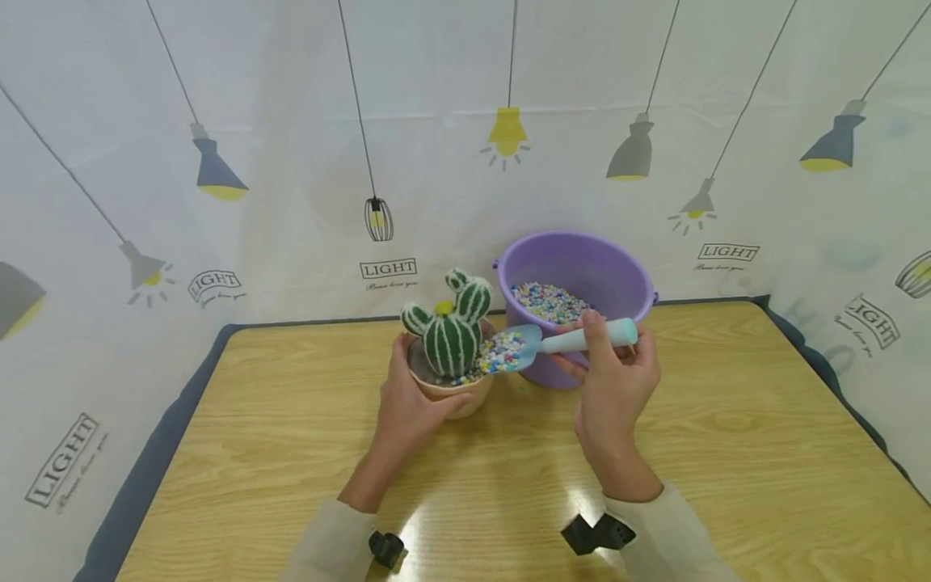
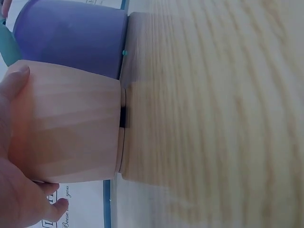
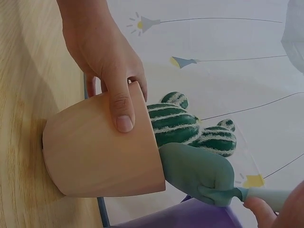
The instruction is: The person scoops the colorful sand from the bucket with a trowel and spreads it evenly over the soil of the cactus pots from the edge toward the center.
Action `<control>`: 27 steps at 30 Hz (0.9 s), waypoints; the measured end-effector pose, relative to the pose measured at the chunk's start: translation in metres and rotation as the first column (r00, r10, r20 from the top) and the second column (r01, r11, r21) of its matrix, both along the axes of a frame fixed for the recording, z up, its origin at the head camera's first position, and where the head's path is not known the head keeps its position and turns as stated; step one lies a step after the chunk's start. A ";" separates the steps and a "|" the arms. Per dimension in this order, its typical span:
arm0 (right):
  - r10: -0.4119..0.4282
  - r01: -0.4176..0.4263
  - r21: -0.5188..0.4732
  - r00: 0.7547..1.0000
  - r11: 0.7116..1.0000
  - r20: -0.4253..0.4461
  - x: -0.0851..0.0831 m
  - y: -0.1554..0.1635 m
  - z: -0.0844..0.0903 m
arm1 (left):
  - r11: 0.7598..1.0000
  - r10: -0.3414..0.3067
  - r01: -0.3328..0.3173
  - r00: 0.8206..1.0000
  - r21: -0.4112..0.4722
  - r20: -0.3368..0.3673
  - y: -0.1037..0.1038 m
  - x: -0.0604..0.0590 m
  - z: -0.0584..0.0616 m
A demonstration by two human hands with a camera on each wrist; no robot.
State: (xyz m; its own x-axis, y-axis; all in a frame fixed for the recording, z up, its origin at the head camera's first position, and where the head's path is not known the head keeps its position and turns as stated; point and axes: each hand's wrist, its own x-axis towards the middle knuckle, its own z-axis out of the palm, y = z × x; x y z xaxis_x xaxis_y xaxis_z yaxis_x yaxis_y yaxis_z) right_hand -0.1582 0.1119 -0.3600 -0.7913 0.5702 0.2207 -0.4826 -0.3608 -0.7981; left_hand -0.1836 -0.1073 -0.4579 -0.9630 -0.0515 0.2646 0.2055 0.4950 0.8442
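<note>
Head view: left hand [image 1: 407, 396] grips the tan pot [image 1: 452, 388] on the wooden table [image 1: 727, 453]; one green cactus [image 1: 451, 327] stands in the pot. Right hand [image 1: 614, 380] is closed round the handle of the teal scoop [image 1: 538, 343], its blade over the pot rim just right of the cactus, loaded with coloured pebbles [image 1: 502, 352]. One purple bucket [image 1: 582, 283] holding more pebbles sits just behind and right of the pot. To do it well: keep the pot steady, tip the blade slowly inside the rim so nothing spills. Left wrist view: the pot [image 2: 66, 126] in the palm, thumb on its wall, bucket [image 2: 71, 38] touching or just beside it. Right wrist view: fingers [image 3: 121, 107] over the rim of the pot [image 3: 99, 152], scoop [image 3: 199, 173] against the cactus [image 3: 185, 123]. Count: one pot, one cactus, one scoop, one bucket.
</note>
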 end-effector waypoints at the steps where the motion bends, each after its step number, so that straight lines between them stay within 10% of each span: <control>1: -0.001 0.001 0.007 1.000 1.000 0.001 0.000 0.000 0.000 | 1.000 -0.012 0.012 1.000 0.006 0.007 -0.001 0.000 0.000; 27: 0.001 0.001 0.029 0.998 1.000 -0.058 -0.005 -0.004 0.002 | 0.967 -0.242 0.238 0.969 0.088 0.044 -0.025 -0.013 0.003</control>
State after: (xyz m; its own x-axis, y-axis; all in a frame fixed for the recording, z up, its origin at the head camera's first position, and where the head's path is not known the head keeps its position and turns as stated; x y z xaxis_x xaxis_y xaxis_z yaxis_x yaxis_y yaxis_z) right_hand -0.1629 0.1081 -0.3582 -0.7766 0.5628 0.2831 -0.5287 -0.3379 -0.7787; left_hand -0.1962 -0.1324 -0.4546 -0.9624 0.1638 0.2166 0.2632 0.3658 0.8927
